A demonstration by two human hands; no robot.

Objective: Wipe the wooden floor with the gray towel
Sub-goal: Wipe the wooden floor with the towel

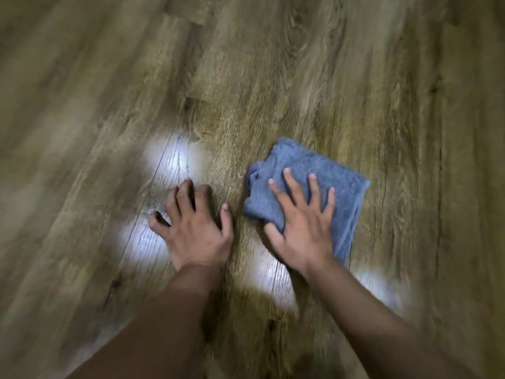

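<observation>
A folded blue-gray towel (319, 170) lies flat on the wooden floor (273, 77), right of centre. My right hand (303, 225) presses down on its near half with fingers spread, palm on the cloth. My left hand (194, 225) rests beside it on the bare boards, fingertips bent and braced against the floor, holding nothing. A narrow gap of floor separates the left thumb from the towel's left edge. Both bare forearms reach in from the bottom of the frame.
Brown wood-grain planks run diagonally across the whole view. Bright light reflections (169, 157) shine on the boards around both hands. The outer parts of the picture are motion-blurred.
</observation>
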